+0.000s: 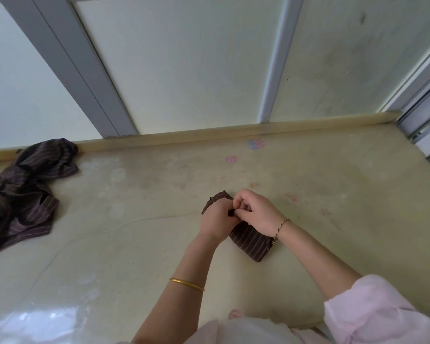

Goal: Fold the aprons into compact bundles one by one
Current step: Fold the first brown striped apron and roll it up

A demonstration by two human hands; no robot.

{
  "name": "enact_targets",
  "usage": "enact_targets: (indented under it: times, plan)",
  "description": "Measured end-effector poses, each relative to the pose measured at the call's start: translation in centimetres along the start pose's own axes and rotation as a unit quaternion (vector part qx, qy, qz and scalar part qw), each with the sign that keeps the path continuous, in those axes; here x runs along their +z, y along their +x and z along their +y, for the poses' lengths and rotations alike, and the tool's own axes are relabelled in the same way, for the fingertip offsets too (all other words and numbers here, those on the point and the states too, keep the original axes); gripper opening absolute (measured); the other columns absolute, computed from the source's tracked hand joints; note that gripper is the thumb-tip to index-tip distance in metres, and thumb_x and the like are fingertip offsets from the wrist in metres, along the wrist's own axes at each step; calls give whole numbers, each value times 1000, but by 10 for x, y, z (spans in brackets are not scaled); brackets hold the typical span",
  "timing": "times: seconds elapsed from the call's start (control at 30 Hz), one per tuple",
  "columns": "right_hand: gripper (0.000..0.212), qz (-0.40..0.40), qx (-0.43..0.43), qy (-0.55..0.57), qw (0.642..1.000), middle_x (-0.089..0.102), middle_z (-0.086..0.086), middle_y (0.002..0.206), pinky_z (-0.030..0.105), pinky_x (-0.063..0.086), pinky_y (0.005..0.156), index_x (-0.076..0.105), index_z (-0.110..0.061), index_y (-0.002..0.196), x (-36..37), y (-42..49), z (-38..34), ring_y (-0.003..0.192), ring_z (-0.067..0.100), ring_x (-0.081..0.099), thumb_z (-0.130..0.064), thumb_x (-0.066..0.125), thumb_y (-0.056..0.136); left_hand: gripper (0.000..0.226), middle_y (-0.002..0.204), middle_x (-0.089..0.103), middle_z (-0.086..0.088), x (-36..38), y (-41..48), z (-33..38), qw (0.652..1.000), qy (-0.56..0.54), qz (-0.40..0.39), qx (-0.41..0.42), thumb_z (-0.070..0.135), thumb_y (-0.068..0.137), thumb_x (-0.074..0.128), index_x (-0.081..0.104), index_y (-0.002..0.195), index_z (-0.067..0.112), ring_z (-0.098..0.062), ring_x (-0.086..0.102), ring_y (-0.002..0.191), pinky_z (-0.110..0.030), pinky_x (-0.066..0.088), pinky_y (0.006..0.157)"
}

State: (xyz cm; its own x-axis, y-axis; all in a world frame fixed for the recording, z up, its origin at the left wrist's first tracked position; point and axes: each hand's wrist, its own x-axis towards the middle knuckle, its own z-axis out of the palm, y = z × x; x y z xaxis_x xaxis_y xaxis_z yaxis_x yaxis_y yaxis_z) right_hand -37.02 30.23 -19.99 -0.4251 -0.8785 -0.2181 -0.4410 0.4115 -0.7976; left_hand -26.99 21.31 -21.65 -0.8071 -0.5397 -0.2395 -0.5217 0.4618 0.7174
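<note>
A dark brown striped apron rolled into a compact bundle (pixel 251 240) lies on the beige table (pixel 139 244), right of centre. Both hands sit on top of it and hide its middle. My left hand (pixel 217 219) grips the bundle's far part, fingers curled, with a dark strap end showing between the fingers. My right hand (pixel 257 211) pinches that strap right beside the left fingers. A heap of loose, unfolded striped aprons (pixel 23 192) lies at the table's left edge.
A low raised lip (pixel 209 135) runs along the table's far edge, with frosted panels in grey frames (pixel 90 78) behind it. Small pink and blue stickers (pixel 256 144) mark the surface near the lip. Glare lies on the near left.
</note>
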Motion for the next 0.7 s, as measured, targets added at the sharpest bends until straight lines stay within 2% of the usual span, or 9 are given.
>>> enact_targets:
  times: [0.17,0.23,0.3,0.33,0.4,0.47,0.57,0.67,0.7]
  plan:
    - [10,-8,25,132,991,58,1,69,21,47,52,51,-17,87,-7,0,-3,55,9,51,-10,50,95,19,68,59,4,7,-4,-8,993,-106,51,23,13,88,59,66,71,17,-11,50,64,-39,44,63]
    - [16,29,53,247,967,56,7,72,30,54,56,53,-12,88,-6,2,-5,56,14,53,-18,43,100,19,67,63,4,9,-5,-8,987,-142,67,20,11,88,58,70,75,17,-10,53,64,-36,45,64]
    - [18,84,104,345,929,52,11,81,38,58,60,54,-9,92,-4,4,-6,54,17,54,-14,38,101,18,75,69,6,8,-5,-7,977,-201,75,1,10,89,59,75,86,17,-10,60,72,-28,48,71]
    - [18,101,122,342,926,51,11,90,42,58,63,55,-9,98,-3,5,-5,54,17,54,-7,37,99,17,81,71,4,7,-5,-6,967,-242,76,-14,8,89,59,75,89,15,-10,63,78,-25,49,75]
    - [37,92,141,260,951,47,10,105,42,59,68,56,-10,115,0,8,-2,59,19,57,7,31,94,18,85,72,2,4,-6,-4,949,-305,72,-33,3,89,59,74,88,12,-7,66,82,-20,51,77]
    - [47,61,136,152,977,48,5,102,37,59,67,57,-11,121,0,10,-4,67,24,62,11,29,91,18,79,71,3,3,-7,-1,943,-326,63,-37,1,89,58,73,86,10,-1,65,74,-13,48,71]
    - [33,37,124,45,991,52,2,83,38,60,67,62,-9,106,2,13,-6,75,33,67,7,36,94,16,75,69,1,1,-7,2,940,-331,63,-58,8,92,57,71,85,6,4,58,62,-9,42,58]
    - [20,42,138,-3,989,59,7,73,40,59,67,58,-3,102,3,14,-5,62,27,65,-2,39,98,26,78,71,-9,-2,-5,1,934,-333,71,-103,22,94,57,71,90,1,-3,50,51,-13,39,50]
    - [18,50,135,-17,989,61,11,79,38,58,65,56,-2,99,4,13,-7,57,24,63,-4,38,98,26,78,72,-8,-4,-4,0,934,-331,74,-113,24,94,57,72,90,3,-4,47,48,-13,38,48]
